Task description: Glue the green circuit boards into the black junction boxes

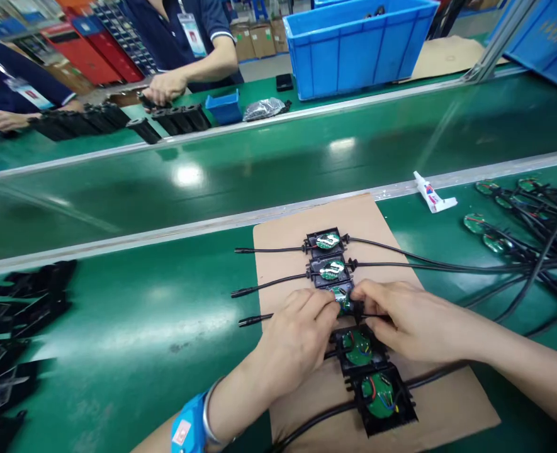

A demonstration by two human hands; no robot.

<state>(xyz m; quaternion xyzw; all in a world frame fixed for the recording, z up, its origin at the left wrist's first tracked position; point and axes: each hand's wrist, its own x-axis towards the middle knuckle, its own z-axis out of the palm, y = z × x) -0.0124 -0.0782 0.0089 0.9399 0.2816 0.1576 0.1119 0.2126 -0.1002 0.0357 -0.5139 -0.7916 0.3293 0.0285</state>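
A column of black plastic housings, each with a green circuit board inside and a black cable, lies on a cardboard sheet [301, 220]. My left hand [301, 333] curls over the left side of the middle housing, fingertips closed on its edge beside the circuit board [340, 298]. At that housing's right end, my right hand [405, 314] pinches the black cable [370, 314] where it leaves the housing. White paste covers part of the boards in the two far housings [324, 242] [330, 270]. Coloured wires show on the boards in the two near housings [359, 348] [379, 395].
Black plastic parts [18, 321] lie at the left. A white glue tube [433, 194] and a heap of cabled boards [518, 214] are at the right. Beyond the green channel, two people handle black parts [179, 118] near a large blue bin [358, 53].
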